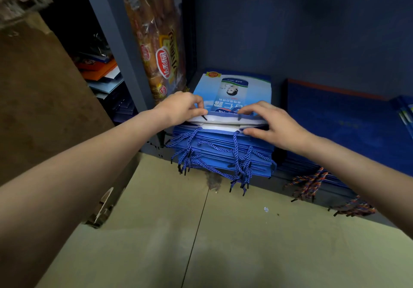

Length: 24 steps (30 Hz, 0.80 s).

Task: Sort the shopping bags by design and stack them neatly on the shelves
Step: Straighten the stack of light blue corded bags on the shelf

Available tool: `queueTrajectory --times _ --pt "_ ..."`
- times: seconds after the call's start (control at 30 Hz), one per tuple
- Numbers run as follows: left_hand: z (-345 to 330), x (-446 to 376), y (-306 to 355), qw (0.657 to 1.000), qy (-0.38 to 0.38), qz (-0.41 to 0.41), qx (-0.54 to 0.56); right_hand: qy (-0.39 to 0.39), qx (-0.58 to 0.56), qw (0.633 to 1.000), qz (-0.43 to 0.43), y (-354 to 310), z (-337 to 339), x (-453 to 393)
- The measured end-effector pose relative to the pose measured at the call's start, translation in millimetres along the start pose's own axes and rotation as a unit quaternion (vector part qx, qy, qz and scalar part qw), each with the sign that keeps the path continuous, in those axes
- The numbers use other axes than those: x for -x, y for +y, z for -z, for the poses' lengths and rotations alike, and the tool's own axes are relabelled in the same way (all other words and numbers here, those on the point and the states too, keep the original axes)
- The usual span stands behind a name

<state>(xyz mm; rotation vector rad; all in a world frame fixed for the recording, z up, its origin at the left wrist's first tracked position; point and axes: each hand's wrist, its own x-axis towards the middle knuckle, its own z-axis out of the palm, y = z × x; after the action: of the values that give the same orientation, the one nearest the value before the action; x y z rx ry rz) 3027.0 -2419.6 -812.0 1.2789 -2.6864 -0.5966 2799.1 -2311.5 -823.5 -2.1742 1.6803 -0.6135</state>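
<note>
A stack of flat light-blue shopping bags with blue rope handles lies on the bottom shelf. Its top bag shows a printed drink carton. My left hand pinches the near left edge of the top bag between fingers and thumb. My right hand lies on the near right edge, fingers on top of the bag and thumb against the stack's front. To the right lies a second stack of dark-blue bags with multicoloured rope handles.
A grey shelf upright stands left of the stack, with an orange printed plastic package leaning beside it. Orange and blue flat items lie further left. A brown cardboard box rises at the left. Flattened cardboard covers the floor.
</note>
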Motion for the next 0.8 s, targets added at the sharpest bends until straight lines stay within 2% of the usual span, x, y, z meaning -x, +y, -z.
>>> queueTrajectory --times 0.1,0.27,0.43,0.5,0.63,0.7,0.8 --pt "0 -3 -3 1.0 0.021 0.003 -0.002 0.036 0.014 0.999 0.017 1 4 -4" --pt "-1 -8 -6 1.0 0.014 0.005 -0.003 -0.001 0.068 0.995 0.074 -7 12 -19" --pt "-3 -7 0 0.998 -0.002 -0.003 -0.064 -0.104 0.202 0.968 0.103 -7 10 -34" --pt "-5 -6 1 0.994 0.004 -0.005 -0.11 -0.12 0.244 0.954 0.122 -6 4 -34" --pt "-18 -1 11 0.98 0.016 -0.053 -0.193 -0.059 0.261 0.941 0.205 3 -11 -22" --pt "-30 -1 19 0.987 -0.005 -0.083 -0.138 -0.024 0.265 0.933 0.242 5 -15 -20" --pt "-36 -8 26 0.993 -0.022 -0.065 -0.092 0.009 0.23 0.939 0.257 7 -12 -19"
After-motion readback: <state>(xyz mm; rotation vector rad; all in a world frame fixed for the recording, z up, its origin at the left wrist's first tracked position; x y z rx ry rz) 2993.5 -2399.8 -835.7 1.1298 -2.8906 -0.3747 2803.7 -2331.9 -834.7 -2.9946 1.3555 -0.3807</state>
